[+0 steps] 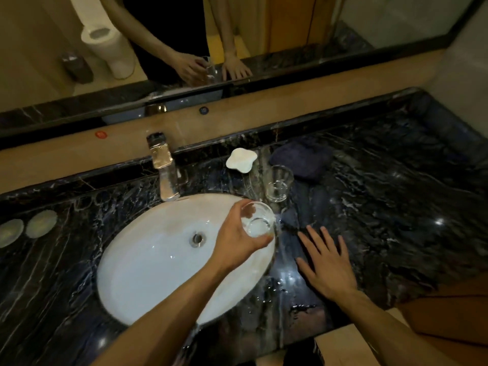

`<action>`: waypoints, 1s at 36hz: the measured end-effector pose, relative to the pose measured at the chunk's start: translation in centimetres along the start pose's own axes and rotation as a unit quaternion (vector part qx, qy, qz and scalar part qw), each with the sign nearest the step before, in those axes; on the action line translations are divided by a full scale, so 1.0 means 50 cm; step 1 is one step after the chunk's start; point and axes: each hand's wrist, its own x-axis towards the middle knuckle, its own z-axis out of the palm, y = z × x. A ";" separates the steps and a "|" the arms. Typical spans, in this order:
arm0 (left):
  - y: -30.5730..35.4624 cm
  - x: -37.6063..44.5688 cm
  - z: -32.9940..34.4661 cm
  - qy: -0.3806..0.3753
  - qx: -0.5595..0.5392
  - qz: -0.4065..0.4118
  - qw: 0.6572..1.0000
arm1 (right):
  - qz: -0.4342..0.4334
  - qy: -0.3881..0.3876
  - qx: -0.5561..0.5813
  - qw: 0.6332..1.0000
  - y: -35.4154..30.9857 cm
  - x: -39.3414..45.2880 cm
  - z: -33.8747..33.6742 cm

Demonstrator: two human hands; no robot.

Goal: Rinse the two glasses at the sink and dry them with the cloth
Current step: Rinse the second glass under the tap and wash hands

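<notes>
Dim counter (396, 207): left hand (237, 241) grips blurred glass (257, 220), right hand (327, 262) flat.

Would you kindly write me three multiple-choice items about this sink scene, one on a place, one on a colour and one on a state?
1. Where does the second glass stand?
A. On the counter right of the basin
B. Inside the basin
C. On the white dish

2. What colour is the folded cloth?
A. White
B. Dark blue
C. Red

3. What is the right hand doing?
A. Gripping the tap
B. Holding the cloth
C. Resting open on the counter

Answers: 1 A, it stands on the counter beyond the sink rim; 2 B, it looks dark blue against the marble; 3 C, its fingers are spread flat while the left hand holds the other glass.
</notes>
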 end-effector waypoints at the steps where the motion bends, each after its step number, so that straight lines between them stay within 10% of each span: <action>1: 0.016 0.006 0.027 -0.002 -0.008 0.005 1.000 | 0.007 -0.005 -0.003 1.000 0.025 0.000 -0.005; 15: 0.124 0.095 0.294 0.039 0.005 -0.077 0.996 | -0.070 -0.006 -0.013 0.997 0.252 0.018 -0.049; 36: 0.123 0.111 0.316 0.024 0.001 -0.098 0.995 | -0.105 0.014 -0.010 0.994 0.279 0.025 -0.032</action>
